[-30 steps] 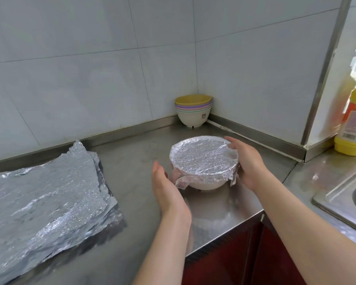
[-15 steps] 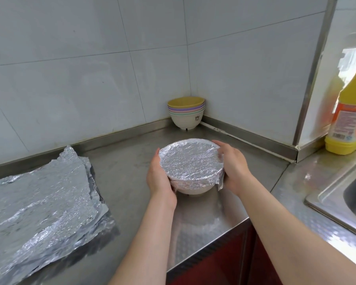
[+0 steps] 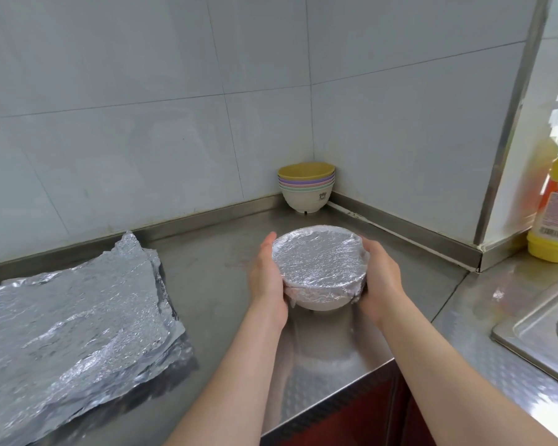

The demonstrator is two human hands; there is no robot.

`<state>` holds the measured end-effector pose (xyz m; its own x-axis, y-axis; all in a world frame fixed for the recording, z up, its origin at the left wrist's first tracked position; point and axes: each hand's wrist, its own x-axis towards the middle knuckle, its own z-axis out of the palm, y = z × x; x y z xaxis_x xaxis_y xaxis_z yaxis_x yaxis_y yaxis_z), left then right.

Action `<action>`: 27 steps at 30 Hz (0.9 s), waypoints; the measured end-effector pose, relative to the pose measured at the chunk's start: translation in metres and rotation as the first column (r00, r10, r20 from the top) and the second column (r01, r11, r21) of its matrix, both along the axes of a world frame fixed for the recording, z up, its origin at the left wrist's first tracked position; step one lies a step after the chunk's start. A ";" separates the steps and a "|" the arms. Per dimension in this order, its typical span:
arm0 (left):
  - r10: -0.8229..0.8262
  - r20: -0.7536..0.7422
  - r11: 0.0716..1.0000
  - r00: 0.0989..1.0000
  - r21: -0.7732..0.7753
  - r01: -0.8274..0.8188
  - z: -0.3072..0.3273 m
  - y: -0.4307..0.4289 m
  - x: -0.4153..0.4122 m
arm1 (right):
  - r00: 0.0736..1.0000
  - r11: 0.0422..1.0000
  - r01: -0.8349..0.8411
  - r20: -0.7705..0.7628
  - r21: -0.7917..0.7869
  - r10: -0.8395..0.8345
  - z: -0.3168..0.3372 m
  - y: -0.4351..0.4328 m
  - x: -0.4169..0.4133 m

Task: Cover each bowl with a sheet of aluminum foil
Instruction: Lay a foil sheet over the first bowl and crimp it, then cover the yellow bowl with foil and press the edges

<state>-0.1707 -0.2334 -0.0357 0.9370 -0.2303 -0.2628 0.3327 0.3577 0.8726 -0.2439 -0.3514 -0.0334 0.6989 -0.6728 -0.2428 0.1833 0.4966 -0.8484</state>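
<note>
A white bowl (image 3: 319, 304) stands on the steel counter, its top and rim wrapped in crinkled aluminum foil (image 3: 318, 259). My left hand (image 3: 269, 281) cups its left side and my right hand (image 3: 379, 281) cups its right side, both curled round the foil-wrapped rim. A stack of loose foil sheets (image 3: 68, 329) lies on the counter to the left. Several nested coloured bowls (image 3: 306, 188), yellow on top and white at the bottom, sit uncovered in the far corner.
The steel counter (image 3: 213, 268) ends at a front edge just below my wrists, above a red cabinet front (image 3: 368, 413). A yellow detergent bottle (image 3: 554, 207) stands at the right by the wall. A sink rim (image 3: 535, 336) shows at the far right.
My left hand, apart from the bowl a second ago, has closed onto its left side. The loose foil flap at the front left is now pressed against the bowl.
</note>
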 end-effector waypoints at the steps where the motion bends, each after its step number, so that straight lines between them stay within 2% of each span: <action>1: 0.012 -0.008 1.000 1.000 -0.023 -0.012 0.000 -0.002 0.001 | 1.000 1.000 0.006 -0.011 -0.003 -0.006 0.001 -0.002 0.002; 4: 0.018 -0.009 0.998 1.000 -0.061 -0.018 -0.001 -0.014 0.002 | 0.999 1.000 0.011 -0.041 0.004 -0.011 0.002 -0.012 0.004; 6: -0.066 0.020 0.997 0.998 -0.028 0.066 0.000 -0.022 0.007 | 0.997 0.999 -0.029 -0.071 -0.033 0.026 0.003 -0.025 0.004; 9: -0.173 0.108 0.980 0.979 0.117 0.161 0.008 -0.019 0.027 | 0.977 0.966 -0.131 -0.195 -0.223 0.087 0.012 -0.050 0.006; 11: -0.147 0.246 0.953 0.958 0.293 0.071 0.020 -0.016 0.052 | 0.960 0.876 -0.142 -0.279 -0.461 0.009 0.028 -0.074 0.013; 13: -0.130 0.363 0.924 0.923 0.382 -0.021 0.035 -0.020 0.082 | 0.952 0.761 -0.181 -0.306 -0.623 -0.024 0.051 -0.095 0.029; 15: -0.196 0.429 0.888 0.882 0.459 -0.026 0.048 -0.033 0.109 | 0.939 0.693 -0.234 -0.343 -0.682 -0.021 0.073 -0.110 0.051; 16: -0.248 0.463 0.863 0.851 0.505 -0.024 0.051 -0.042 0.123 | 0.930 0.691 -0.258 -0.367 -0.675 -0.011 0.081 -0.115 0.062; 18: -0.380 0.542 0.783 0.749 0.620 -0.052 0.053 -0.065 0.156 | 0.918 0.711 -0.304 -0.395 -0.635 0.039 0.092 -0.126 0.095; 20: -0.536 0.594 0.632 0.600 0.753 -0.181 0.052 -0.084 0.181 | 0.915 0.712 -0.325 -0.396 -0.622 0.072 0.094 -0.132 0.123; 23: -0.728 0.562 0.428 0.393 0.820 -0.381 0.047 -0.114 0.217 | 0.887 0.644 -0.418 -0.441 -0.640 0.136 0.081 -0.145 0.172; 25: -0.778 0.529 0.349 0.339 0.812 -0.467 0.043 -0.133 0.238 | 0.868 0.609 -0.470 -0.461 -0.639 0.186 0.068 -0.150 0.201; 27: -0.796 0.507 0.322 0.329 0.816 -0.480 0.043 -0.145 0.252 | 0.866 0.603 -0.483 -0.447 -0.635 0.223 0.055 -0.156 0.222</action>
<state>0.0818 -0.3789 0.0075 0.6325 -0.6858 0.3600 -0.7719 -0.5965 0.2197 -0.0224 -0.5075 0.0219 0.8993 -0.4357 -0.0380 -0.1896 -0.3099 -0.9317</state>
